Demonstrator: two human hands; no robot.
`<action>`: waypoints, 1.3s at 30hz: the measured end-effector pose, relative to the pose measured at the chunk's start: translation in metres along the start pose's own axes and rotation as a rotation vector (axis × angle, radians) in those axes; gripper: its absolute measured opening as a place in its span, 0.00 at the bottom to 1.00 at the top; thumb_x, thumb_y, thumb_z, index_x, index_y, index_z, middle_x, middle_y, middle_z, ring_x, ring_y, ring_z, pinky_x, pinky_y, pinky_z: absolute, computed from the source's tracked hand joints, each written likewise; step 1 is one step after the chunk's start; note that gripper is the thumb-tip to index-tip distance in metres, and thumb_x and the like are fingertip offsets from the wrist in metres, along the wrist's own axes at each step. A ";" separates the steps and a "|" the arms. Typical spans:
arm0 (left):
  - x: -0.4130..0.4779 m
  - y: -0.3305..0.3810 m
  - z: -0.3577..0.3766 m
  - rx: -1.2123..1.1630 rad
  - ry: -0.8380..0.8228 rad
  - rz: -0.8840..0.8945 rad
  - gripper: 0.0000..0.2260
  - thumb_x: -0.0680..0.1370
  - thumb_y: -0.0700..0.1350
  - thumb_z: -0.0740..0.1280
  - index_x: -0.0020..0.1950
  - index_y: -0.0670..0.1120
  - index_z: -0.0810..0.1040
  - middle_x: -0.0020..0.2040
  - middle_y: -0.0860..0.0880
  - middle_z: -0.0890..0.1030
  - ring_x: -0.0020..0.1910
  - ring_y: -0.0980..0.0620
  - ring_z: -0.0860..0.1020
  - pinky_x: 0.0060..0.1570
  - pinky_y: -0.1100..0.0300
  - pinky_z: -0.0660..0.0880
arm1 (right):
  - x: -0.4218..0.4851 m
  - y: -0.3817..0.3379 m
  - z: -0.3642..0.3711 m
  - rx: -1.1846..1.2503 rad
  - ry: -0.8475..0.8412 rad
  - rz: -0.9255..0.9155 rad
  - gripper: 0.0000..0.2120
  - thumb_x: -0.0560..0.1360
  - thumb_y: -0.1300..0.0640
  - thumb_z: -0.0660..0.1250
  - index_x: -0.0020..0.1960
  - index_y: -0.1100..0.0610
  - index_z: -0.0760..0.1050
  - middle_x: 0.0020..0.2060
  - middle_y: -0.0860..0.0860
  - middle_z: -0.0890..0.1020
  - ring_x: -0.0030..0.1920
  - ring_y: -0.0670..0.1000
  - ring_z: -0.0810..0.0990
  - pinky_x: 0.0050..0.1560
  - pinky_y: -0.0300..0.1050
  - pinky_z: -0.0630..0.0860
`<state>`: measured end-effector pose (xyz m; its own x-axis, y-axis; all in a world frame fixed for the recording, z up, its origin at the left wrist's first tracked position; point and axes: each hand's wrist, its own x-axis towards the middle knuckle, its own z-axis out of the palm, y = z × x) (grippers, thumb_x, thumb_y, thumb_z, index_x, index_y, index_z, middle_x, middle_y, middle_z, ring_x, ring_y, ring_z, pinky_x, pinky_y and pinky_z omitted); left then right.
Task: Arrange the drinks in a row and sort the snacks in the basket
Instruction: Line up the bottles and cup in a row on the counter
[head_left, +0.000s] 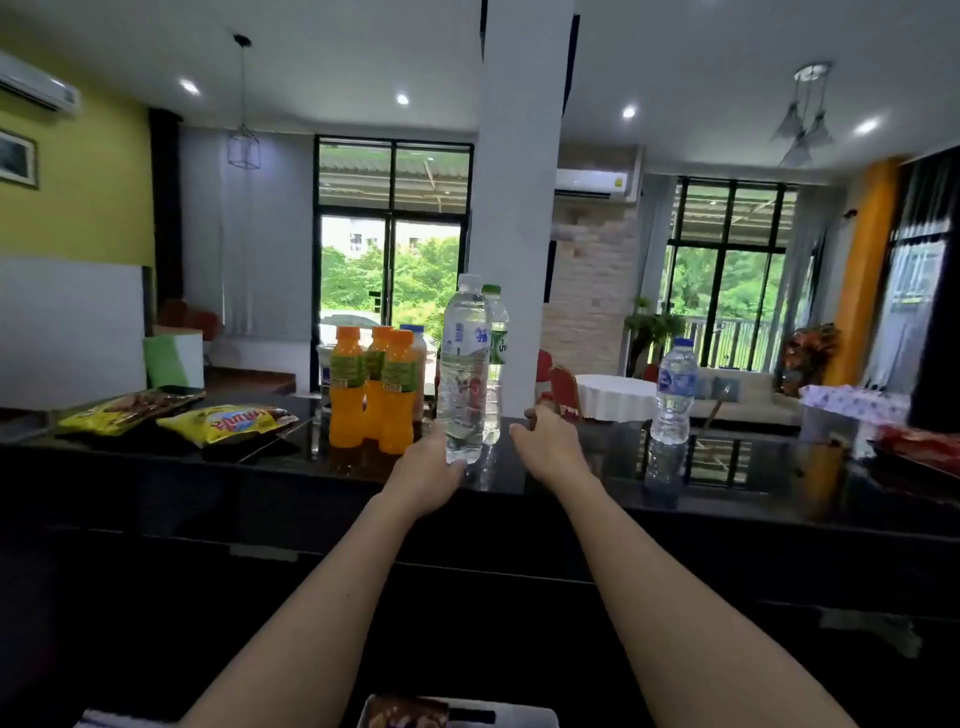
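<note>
A tall clear water bottle (464, 364) stands upright near the counter's middle, and my left hand (426, 473) grips its lower part. Behind it stands a second clear bottle with a green cap (497, 332). My right hand (545, 441) hovers just right of these bottles with fingers apart, holding nothing. Three orange juice bottles (382, 389) cluster to the left. A smaller water bottle with a blue cap (674, 389) stands alone to the right. Two yellow snack bags (223, 423) lie at the left. A white basket (524, 717) shows at the bottom edge.
The black glossy counter (753, 483) runs across the view. A red snack bag (919, 441) lies at its far right end. A white pillar (519, 208) rises behind the bottles. The basket holds a brown packet (405, 712).
</note>
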<state>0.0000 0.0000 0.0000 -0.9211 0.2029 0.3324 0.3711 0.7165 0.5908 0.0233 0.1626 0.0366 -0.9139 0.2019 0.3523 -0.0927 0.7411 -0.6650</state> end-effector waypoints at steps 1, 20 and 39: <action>0.004 0.002 0.004 -0.009 0.038 -0.014 0.30 0.79 0.48 0.63 0.77 0.44 0.52 0.68 0.41 0.72 0.62 0.42 0.74 0.57 0.52 0.74 | 0.010 0.001 0.002 0.074 0.010 0.017 0.22 0.79 0.54 0.59 0.71 0.60 0.66 0.66 0.57 0.74 0.63 0.56 0.73 0.57 0.44 0.69; 0.046 -0.003 0.009 -0.243 0.215 -0.156 0.24 0.66 0.61 0.75 0.57 0.52 0.77 0.49 0.56 0.83 0.48 0.57 0.80 0.48 0.59 0.78 | 0.112 0.026 0.058 0.267 -0.104 -0.087 0.20 0.67 0.54 0.74 0.53 0.55 0.69 0.46 0.50 0.77 0.41 0.46 0.75 0.36 0.39 0.69; 0.066 0.041 0.039 -0.108 0.084 -0.127 0.23 0.70 0.56 0.73 0.60 0.48 0.73 0.52 0.53 0.79 0.52 0.54 0.76 0.53 0.60 0.72 | 0.109 0.105 -0.033 0.130 -0.006 0.074 0.38 0.65 0.48 0.76 0.69 0.56 0.64 0.62 0.55 0.76 0.59 0.56 0.76 0.55 0.46 0.73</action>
<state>-0.0498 0.0689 0.0178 -0.9499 0.0560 0.3075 0.2671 0.6562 0.7057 -0.0731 0.2836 0.0274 -0.9223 0.2490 0.2957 -0.0752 0.6347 -0.7691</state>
